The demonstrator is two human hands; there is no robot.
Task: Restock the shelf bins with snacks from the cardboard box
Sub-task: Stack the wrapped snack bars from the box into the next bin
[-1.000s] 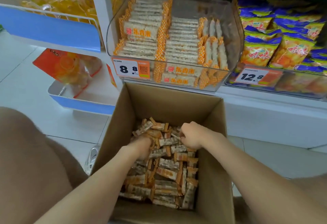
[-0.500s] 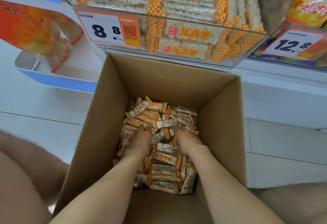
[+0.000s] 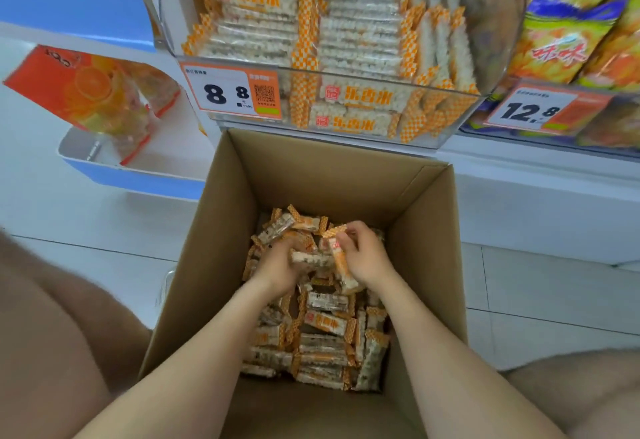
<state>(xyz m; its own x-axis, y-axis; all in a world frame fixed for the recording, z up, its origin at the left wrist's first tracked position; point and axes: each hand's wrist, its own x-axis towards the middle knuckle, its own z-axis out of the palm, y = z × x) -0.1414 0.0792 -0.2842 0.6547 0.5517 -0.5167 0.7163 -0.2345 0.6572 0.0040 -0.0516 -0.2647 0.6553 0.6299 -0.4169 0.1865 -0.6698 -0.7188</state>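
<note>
An open cardboard box (image 3: 426, 230) stands on the floor below the shelf, its bottom covered with several orange-and-white wrapped snack bars (image 3: 325, 324). Both my hands are down inside it. My left hand (image 3: 277, 267) curls around a few bars from the pile. Close beside it, my right hand (image 3: 365, 258) grips several bars, one orange-ended bar standing up between its fingers. Directly above the box sits a clear shelf bin (image 3: 349, 127) stacked with the same bars, with an 8.8 price tag (image 3: 232, 94) on its front.
To the right stands a bin of yellow and purple snack bags (image 3: 568, 40) with a 12.8 tag (image 3: 530, 109). On the left hangs a white and blue side rack (image 3: 131, 179) holding orange packets (image 3: 93, 88). My knees flank the box on the tiled floor.
The view dropped and closed in on the box. Both hands pushed into the pile, then closed on bars and drew together near the far side of the box.
</note>
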